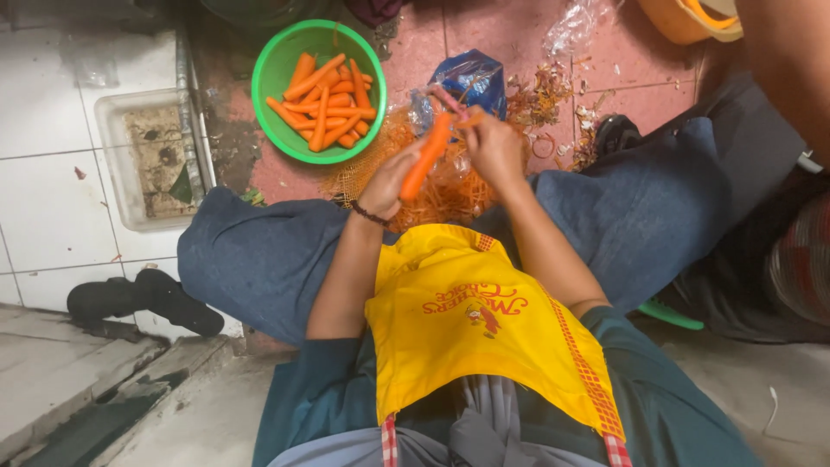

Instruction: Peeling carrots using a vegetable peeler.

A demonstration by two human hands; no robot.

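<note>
Left hand [386, 183] is wrapped around the lower end of a carrot [425, 158], gripping it tight, with the carrot pointing up toward 1 o'clock from the fist. There's a dark bracelet [369, 214] on that wrist. Right hand [491, 147] sits at the carrot's top end, fingers closed on a small peeler [451, 102] with a pinkish handle, its blade end touching the carrot tip, though I can't make out the blade itself.

Right under the hands is a heap of orange peels [432, 201] on the pink tile floor, between the knees in blue jeans. At 11 o'clock from the hands sits a green bowl [270, 62] with a bunch of peeled carrots [326, 99] in it, near but not touching the peel heap. A blue plastic bag [471, 79] lies just past the hands at 12 o'clock. A yellow apron [467, 320] covers the lap at 6 o'clock. Far left at 9 o'clock there's a grimy clear tray [117, 156] on white tiles, and a black sandal [138, 298] down at 8 o'clock
</note>
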